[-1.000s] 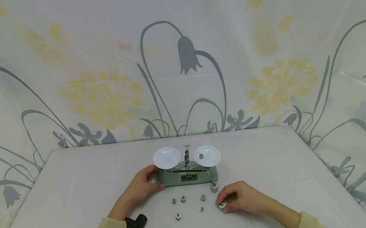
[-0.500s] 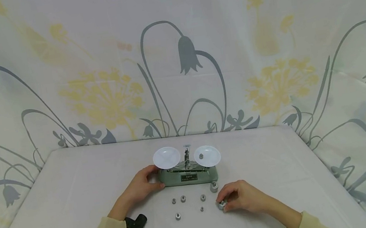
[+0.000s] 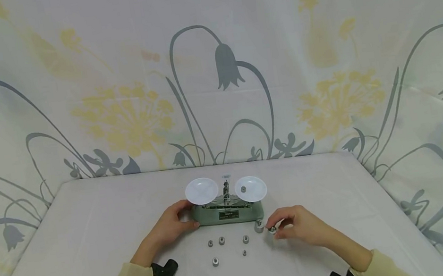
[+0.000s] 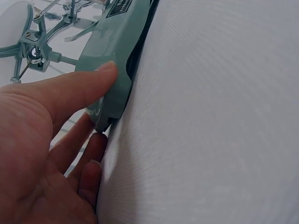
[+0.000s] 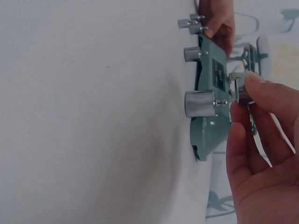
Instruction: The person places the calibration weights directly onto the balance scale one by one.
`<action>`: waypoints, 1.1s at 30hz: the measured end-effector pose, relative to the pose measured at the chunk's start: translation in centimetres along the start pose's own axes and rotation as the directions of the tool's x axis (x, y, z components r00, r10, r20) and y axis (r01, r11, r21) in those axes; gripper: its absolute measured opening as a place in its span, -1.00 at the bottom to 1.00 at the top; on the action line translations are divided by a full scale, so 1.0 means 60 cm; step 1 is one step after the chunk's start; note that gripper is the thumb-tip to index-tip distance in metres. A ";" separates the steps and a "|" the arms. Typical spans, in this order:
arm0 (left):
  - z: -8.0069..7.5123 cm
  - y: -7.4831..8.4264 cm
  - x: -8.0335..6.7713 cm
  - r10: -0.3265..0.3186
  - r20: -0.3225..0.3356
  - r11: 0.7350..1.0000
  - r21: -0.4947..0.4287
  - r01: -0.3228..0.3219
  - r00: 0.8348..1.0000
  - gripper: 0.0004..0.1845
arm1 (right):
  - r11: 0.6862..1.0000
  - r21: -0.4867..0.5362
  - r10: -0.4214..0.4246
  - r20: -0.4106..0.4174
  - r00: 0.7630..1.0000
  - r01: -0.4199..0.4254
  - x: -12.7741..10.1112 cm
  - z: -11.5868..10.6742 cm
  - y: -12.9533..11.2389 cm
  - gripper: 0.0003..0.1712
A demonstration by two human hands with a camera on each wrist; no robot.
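Observation:
A green balance scale point(image 3: 207, 217) stands on the white-covered table. My left hand point(image 3: 171, 226) grips its left end; in the left wrist view the thumb lies on the front of the base, with the other fingers round the back. My right hand point(image 3: 301, 227) pinches a metal weight point(image 5: 241, 91) between thumb and fingers, raised off the table just right of the scale. A larger weight point(image 3: 259, 227) stands by the base's front right corner. The left pan point(image 3: 201, 191) bears nothing visible; on the right pan point(image 3: 257, 192) sits a small weight point(image 3: 243, 189).
Several smaller weights stand in front of the scale, among them one weight point(image 3: 216, 262) nearest me and a tiny weight point(image 3: 244, 253). Behind the white table point(image 3: 313, 176) hangs a flower-patterned cloth point(image 3: 130, 75).
The right hand has lifted the weight from the table and carried it up and slightly right, away from me. My left hand has stayed on the scale.

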State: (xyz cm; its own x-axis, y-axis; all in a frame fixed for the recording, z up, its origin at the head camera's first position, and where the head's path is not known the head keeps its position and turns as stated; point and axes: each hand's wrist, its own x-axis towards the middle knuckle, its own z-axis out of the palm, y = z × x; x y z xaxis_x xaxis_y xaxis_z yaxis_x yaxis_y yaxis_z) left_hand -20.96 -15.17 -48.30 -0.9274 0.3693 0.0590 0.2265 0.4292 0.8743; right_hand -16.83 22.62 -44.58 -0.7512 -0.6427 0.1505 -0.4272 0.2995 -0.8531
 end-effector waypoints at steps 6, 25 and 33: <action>0.000 0.000 0.002 0.015 0.000 1.000 0.000 -0.015 1.000 -0.38 | 1.000 -0.006 0.013 -0.034 0.999 -0.013 0.006 -0.021 -0.011 -0.72; -0.002 -0.002 0.003 0.002 -0.005 1.000 0.009 -0.002 1.000 -0.38 | 1.000 -0.024 -0.015 -0.144 0.989 0.012 0.043 -0.066 -0.049 -0.75; -0.001 -0.005 0.002 0.006 -0.007 1.000 0.003 -0.006 1.000 -0.36 | 0.999 -0.029 0.008 -0.156 0.988 -0.013 0.072 -0.073 -0.057 -0.74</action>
State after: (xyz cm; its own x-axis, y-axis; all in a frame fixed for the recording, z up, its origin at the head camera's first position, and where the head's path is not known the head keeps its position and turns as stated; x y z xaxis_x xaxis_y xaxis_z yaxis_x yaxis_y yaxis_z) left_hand -21.13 -15.30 -48.54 -0.9282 0.3658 0.0675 0.2327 0.4294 0.8726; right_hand -20.82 21.91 -38.86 -0.8239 -0.5222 0.2200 -0.4321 0.3280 -0.8401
